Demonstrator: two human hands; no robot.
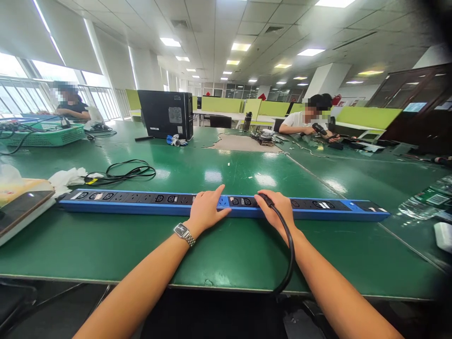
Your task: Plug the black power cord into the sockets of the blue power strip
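A long blue power strip [134,208] with black sockets lies across the green table in front of me. My left hand [207,207] rests on the strip near its middle, thumb and index finger spread apart. To its right, my right hand [277,212] is closed around a black power plug [265,199] at the strip's sockets. Whether the plug sits in a socket is hidden by the fingers. The plug's thick black cable [291,254] curves over my right wrist and drops past the table's front edge.
On the left lie a coiled black cable [130,172], a phone [24,214] and a green basket [70,134]. A black computer case [165,115] stands at the back. A plastic bottle [429,197] lies at the right. Two other people sit farther off, one holding a dark tool.
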